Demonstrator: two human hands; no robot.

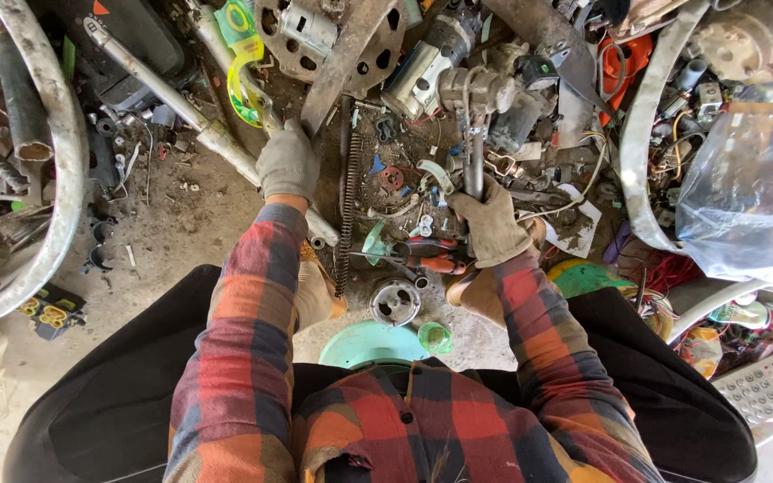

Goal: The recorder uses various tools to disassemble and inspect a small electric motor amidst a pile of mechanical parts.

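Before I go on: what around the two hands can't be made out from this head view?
- Right hand: its glove hides the lower end of the metal handle.
- Left hand: what its grip closes on is covered by the glove, near the grey tube.
- Plastic bag: contents blurred, cut by the right edge.
- Small parts between the hands: too small to identify.

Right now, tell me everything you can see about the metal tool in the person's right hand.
The metal tool is a long, dull grey steel handle, worn and grimy, standing roughly upright in the view. Its top end meets a bulky grey cylindrical metal part lying among the scrap; how it engages there cannot be told. The right hand, in a dirty grey work glove, wraps around its lower end, hiding that end. Wires and small parts lie close around it on the dusty ground.
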